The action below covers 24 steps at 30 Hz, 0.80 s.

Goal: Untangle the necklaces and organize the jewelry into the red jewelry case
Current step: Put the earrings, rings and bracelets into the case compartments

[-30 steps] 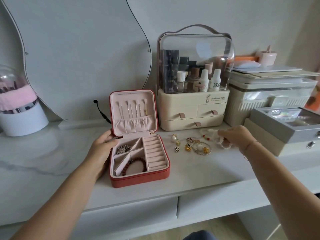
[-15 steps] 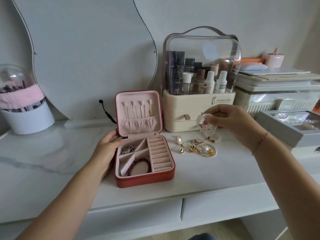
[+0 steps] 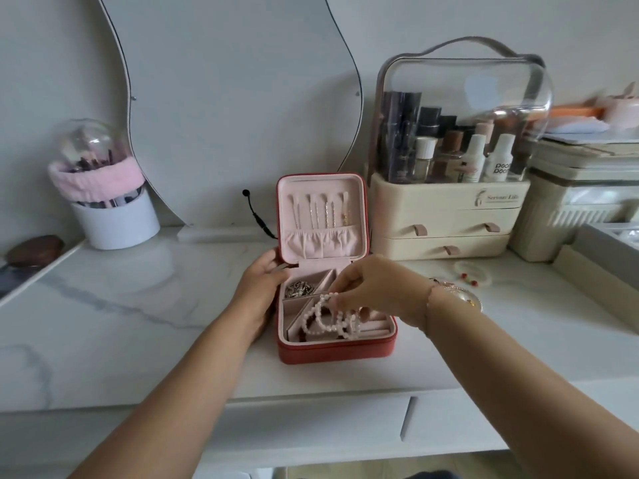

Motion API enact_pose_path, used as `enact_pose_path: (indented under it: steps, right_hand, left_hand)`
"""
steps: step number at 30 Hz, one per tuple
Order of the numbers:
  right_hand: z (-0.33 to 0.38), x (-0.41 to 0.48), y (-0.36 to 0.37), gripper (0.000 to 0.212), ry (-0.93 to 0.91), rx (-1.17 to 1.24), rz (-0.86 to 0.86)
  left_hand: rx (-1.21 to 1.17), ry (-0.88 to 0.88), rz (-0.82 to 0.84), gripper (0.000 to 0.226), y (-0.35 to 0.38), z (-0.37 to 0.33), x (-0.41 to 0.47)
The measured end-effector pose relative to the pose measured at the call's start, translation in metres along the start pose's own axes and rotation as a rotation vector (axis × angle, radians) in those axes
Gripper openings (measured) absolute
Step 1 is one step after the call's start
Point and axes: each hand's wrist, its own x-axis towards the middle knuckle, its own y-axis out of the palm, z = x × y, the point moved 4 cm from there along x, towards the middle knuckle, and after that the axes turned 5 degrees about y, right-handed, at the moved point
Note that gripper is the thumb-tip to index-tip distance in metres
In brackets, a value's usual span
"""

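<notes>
The red case [image 3: 332, 350] is gripped at its left side by the left hand [image 3: 257, 292]; a pearl strand [image 3: 321, 318] is pinched by the right hand [image 3: 373, 288] over its front compartment (not yet released). Silver pieces [image 3: 299, 289] are stowed, while loose pieces [image 3: 472, 276] lie on the table [image 3: 138, 323].

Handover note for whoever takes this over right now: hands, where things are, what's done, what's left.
Left hand: grips the red jewelry case by its left side.
Right hand: pinches the pearl strand, hanging over the case's front compartment.
Done: silver pieces in the back-left compartment.
Left: set the strand down; stow the loose jewelry on the tabletop right of the case.
</notes>
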Motion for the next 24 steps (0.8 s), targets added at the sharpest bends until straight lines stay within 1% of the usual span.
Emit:
enact_pose_path:
  steps: [4,7,10,12,16,18,22,24]
  right_hand:
    - [0.000,0.007,0.006,0.002,-0.016,-0.065,-0.127]
    - [0.003,0.004,0.005,0.012,-0.054,-0.224,-0.215]
    - [0.011,-0.006,0.001,0.013,-0.153,-0.356,-0.303]
    - [0.012,-0.010,0.005,0.016,-0.217,-0.417,-0.291]
    - [0.007,-0.011,0.023,0.017,-0.282,-0.565,-0.212]
    - [0.005,-0.010,0.026,0.018,-0.309,-0.565,-0.191]
    - [0.003,-0.011,0.024,0.019,-0.409,-0.463,-0.242]
    - [0.002,-0.015,0.029,0.020,-0.440,-0.466,-0.188]
  left_hand:
    - [-0.018,0.002,0.010,0.043,0.001,0.000,0.000]
    - [-0.040,-0.001,0.012,0.042,0.001,-0.001,-0.001]
    - [-0.041,-0.017,-0.004,0.042,0.000,0.001,0.000]
    - [-0.023,-0.018,-0.016,0.043,-0.001,0.001,0.001]
    - [-0.002,-0.016,-0.035,0.045,-0.001,0.001,0.000]
    - [-0.011,-0.011,-0.036,0.045,-0.001,-0.001,-0.001]
    - [-0.004,-0.007,-0.031,0.045,0.001,-0.003,-0.004]
    - [0.000,-0.003,-0.035,0.044,0.000,-0.003,-0.003]
